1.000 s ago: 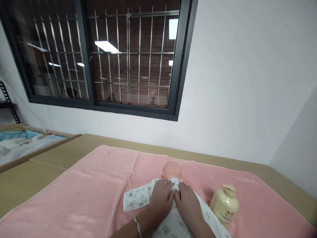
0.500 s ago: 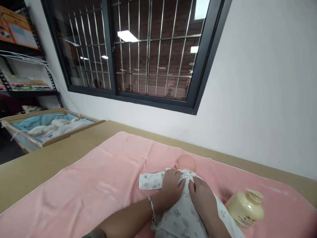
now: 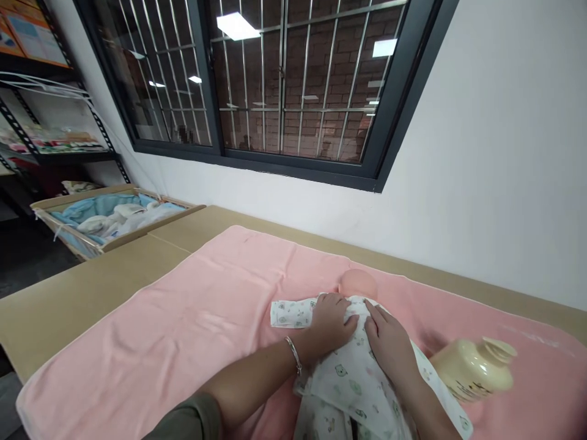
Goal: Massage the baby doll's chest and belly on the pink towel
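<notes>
A baby doll (image 3: 358, 283) lies on a pink blanket (image 3: 220, 287), its head toward the wall. It wears a white baby shirt (image 3: 343, 373) with small green prints, one sleeve stretched out to the left. My left hand (image 3: 332, 321), with a silver bangle at the wrist, grips the shirt at the doll's left-side shoulder in view. My right hand (image 3: 389, 342) holds the shirt by the neckline on the other side. The thumbs face each other across the chest; some fingertips are hidden in the cloth. A cream bottle (image 3: 474, 368) lies tilted beside my right forearm.
The blanket covers part of a tan table (image 3: 114, 272) against a white wall. At the left stands a wooden-framed crib (image 3: 132, 235) with blue lining and white cloths. Behind it is a black shelf (image 3: 77, 157) with stacked goods. A barred window (image 3: 293, 162) is above.
The view has tilted down and shifted left. Both hands remain at the shirt's shoulders, with small finger shifts; the right fingers reach nearer the collar. The doll and bottle stay in place.
</notes>
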Motion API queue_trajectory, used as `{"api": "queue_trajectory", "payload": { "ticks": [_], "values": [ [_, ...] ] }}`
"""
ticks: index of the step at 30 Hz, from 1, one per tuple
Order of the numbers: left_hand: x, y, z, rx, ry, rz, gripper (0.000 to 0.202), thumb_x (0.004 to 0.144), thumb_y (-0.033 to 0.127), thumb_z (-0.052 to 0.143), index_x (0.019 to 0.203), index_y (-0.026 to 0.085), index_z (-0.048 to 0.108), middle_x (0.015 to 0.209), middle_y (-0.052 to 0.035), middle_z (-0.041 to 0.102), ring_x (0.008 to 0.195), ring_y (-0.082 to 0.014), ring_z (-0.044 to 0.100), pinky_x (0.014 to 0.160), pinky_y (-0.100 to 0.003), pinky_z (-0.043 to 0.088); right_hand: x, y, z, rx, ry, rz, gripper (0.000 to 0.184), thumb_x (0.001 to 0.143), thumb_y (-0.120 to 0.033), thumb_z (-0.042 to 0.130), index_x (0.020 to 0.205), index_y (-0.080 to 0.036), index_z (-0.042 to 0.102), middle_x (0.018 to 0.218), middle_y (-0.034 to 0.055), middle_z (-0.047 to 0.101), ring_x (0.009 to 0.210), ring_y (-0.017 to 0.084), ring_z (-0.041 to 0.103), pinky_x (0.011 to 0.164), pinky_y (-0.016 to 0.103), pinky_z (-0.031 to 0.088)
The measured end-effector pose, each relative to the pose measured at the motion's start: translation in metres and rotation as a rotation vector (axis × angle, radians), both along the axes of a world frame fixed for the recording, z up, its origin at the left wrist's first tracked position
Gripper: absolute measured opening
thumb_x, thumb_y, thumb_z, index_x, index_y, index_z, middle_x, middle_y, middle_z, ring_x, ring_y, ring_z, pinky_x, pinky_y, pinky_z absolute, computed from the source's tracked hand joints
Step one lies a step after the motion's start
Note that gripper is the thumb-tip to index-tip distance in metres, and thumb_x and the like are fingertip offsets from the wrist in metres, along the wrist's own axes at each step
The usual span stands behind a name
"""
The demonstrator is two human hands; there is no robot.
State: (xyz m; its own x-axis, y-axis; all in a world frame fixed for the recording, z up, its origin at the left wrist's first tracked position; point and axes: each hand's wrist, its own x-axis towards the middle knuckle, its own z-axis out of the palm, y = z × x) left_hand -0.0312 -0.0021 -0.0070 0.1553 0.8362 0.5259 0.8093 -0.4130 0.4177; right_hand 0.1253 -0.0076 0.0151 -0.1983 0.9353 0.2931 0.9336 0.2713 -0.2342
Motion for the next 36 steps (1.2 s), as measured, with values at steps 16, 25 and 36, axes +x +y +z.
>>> {"api": "queue_trajectory", "payload": {
  "ticks": [16, 25, 36],
  "values": [
    [0.0, 0.004, 0.004, -0.142, 0.112, -0.005, 0.029, 0.09, 0.043, 0.045, 0.101, 0.019, 0.057, 0.104, -0.0075, 0.064, 0.097, -0.025, 0.056, 0.091, -0.043, 0.043, -0.001, 0.01, -0.002, -0.062, 0.093, -0.14, 0.037, 0.088, -0.044, 0.036, 0.092, -0.017, 0.062, 0.096, 0.0136, 0.068, 0.091, 0.029, 0.06, 0.075, 0.036, 0.042],
    [0.001, 0.01, 0.004, -0.206, 0.145, 0.001, 0.032, 0.09, 0.046, 0.043, 0.1, 0.017, 0.055, 0.104, -0.01, 0.061, 0.097, -0.0262, 0.054, 0.088, -0.044, 0.043, -0.002, 0.012, -0.006, -0.055, 0.001, -0.192, 0.029, 0.09, -0.041, 0.035, 0.082, -0.02, 0.053, 0.088, 0.0115, 0.063, 0.084, 0.026, 0.059, 0.066, 0.033, 0.04],
    [-0.002, 0.005, 0.002, -0.173, 0.031, -0.005, 0.026, 0.088, 0.042, 0.045, 0.097, 0.02, 0.056, 0.099, -0.0065, 0.063, 0.094, -0.0236, 0.055, 0.088, -0.041, 0.044, -0.001, 0.008, -0.006, -0.046, 0.039, -0.178, 0.035, 0.091, -0.042, 0.035, 0.096, -0.017, 0.059, 0.095, 0.0132, 0.065, 0.088, 0.027, 0.059, 0.07, 0.034, 0.041]
  ]
}}
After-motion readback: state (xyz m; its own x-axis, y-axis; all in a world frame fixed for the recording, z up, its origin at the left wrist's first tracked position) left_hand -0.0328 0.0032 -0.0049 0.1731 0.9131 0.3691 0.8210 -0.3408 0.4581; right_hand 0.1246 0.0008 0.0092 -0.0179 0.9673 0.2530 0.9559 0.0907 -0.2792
